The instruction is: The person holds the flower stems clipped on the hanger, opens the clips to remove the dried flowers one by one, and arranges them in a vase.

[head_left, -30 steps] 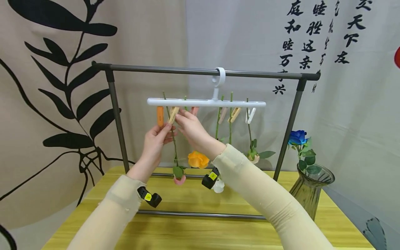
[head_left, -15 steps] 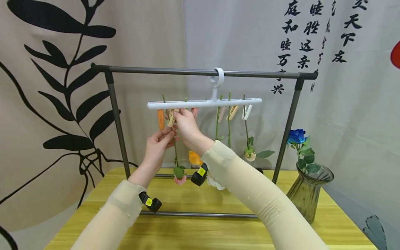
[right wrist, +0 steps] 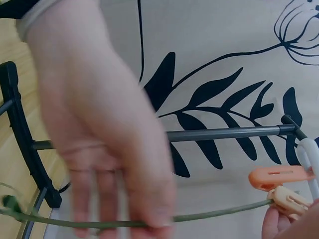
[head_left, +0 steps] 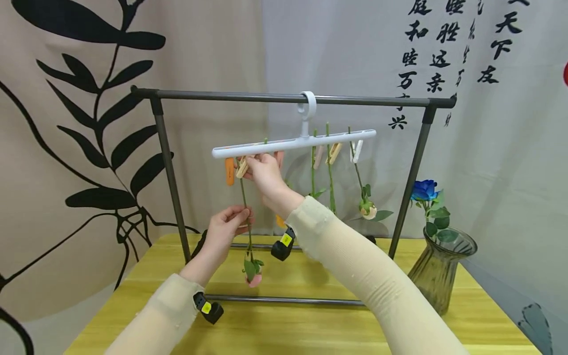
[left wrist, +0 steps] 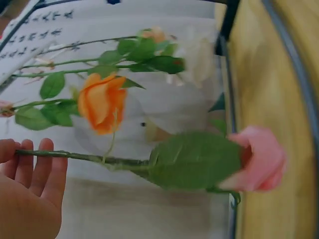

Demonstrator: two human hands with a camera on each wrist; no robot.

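My left hand (head_left: 226, 227) pinches the green stem of an upside-down pink rose (head_left: 254, 280) between thumb and fingers. In the left wrist view the rose's bloom (left wrist: 264, 158) hangs well clear of that hand (left wrist: 35, 194). My right hand (head_left: 268, 177) grips a pale yellow clothespin (head_left: 241, 167) under the white hanger (head_left: 293, 143). The stem's upper end lies at this clothespin in the right wrist view, and whether it is clamped I cannot tell. An orange clothespin (head_left: 229, 171) hangs just left of it. The hanger is tilted, its left end lower.
The hanger hooks over a dark metal rack (head_left: 222, 96) on a wooden table (head_left: 266, 330). More clothespins hold flowers, among them an orange rose (left wrist: 102, 102) and a cream rose (head_left: 368, 211). At the right stands a glass vase (head_left: 437, 276) with a blue rose (head_left: 424, 190).
My left hand has slid down from the clothespin, and the pink rose has dropped lower. Its stem tip no longer shows above the hanger. The hanger's right end has risen.
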